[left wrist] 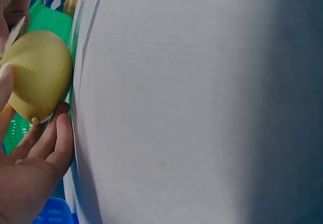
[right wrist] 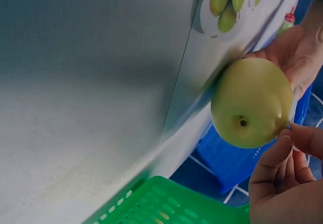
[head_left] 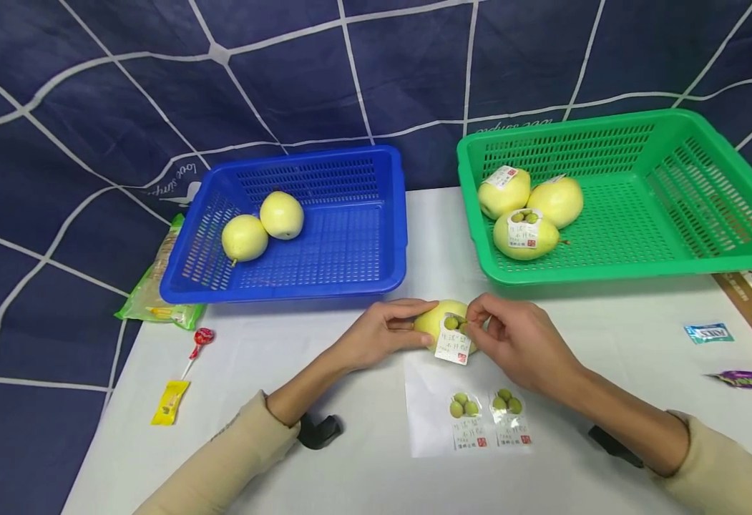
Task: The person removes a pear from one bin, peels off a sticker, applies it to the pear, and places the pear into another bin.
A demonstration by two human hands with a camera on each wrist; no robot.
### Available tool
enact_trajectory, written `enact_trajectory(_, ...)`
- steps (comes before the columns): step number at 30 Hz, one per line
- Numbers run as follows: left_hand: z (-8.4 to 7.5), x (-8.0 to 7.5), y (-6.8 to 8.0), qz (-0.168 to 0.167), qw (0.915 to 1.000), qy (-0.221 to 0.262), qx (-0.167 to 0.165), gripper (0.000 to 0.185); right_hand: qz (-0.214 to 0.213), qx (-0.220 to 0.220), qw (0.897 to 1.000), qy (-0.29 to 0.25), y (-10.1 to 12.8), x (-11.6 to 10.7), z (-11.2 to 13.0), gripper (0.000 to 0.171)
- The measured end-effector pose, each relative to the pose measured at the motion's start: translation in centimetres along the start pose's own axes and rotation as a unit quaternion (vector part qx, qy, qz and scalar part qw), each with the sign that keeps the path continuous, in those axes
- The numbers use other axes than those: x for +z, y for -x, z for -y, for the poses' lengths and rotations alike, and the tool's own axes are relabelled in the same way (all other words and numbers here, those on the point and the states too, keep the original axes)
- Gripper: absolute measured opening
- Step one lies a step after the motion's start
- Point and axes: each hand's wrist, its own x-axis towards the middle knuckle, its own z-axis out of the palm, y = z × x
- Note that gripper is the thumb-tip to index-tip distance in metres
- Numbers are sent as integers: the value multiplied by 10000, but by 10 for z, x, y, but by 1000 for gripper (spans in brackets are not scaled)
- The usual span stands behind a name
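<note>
A yellow-green pear (head_left: pixel 432 319) is between my hands at the middle of the table, in front of the baskets. My left hand (head_left: pixel 378 330) holds it from the left, thumb on one side and fingers on the other. On its front lies a printed sticker (head_left: pixel 453 347) with a pear picture and writing. The sticker's right edge is pinched by my right hand (head_left: pixel 520 345). In the right wrist view the pear (right wrist: pixel 252 95) shows its dark hollow end, with thumb and finger at the sticker's edge. Below the hands lies a sticker sheet (head_left: pixel 428 422) with two stickers.
A blue basket (head_left: pixel 285 292) with two plain pears stands at the back left. At the back right is a green basket (head_left: pixel 614 272) with three pears bearing stickers. A lollipop (head_left: pixel 203 336) and yellow packet (head_left: pixel 170 402) lie left; small wrapped sweets (head_left: pixel 709 333) lie right.
</note>
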Motion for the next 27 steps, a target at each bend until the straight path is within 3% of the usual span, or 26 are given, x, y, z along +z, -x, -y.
enact_trajectory(4, 0, 0, 0, -12, 10000, -32, 6, 51, -98, -103, 9997, 208, -1, 2, -3, 25)
enact_trajectory(8, 1, 0, 0, 11, 10000, -39, 77, 50, -243, -519, 9972, 481, 0, 3, -7, 34)
enact_trajectory(12, 1, 0, 0, 32, 9999, -13, 137, 51, -3, -840, 9939, 716, 2, 3, -10, 35)
enact_trajectory(18, 0, 0, 0, 16, 9999, -33, 147, 51, 597, -811, 9906, 928, 6, 5, -13, 49)
enact_trajectory(22, 0, -1, -1, 6, 9999, -62, 124, 51, 745, -762, 9905, 867, 6, 7, -16, 54)
enact_trajectory(27, -2, 1, 0, 107, 9996, 265, -37, 57, 835, -681, 9914, 747, 7, 10, -17, 56)
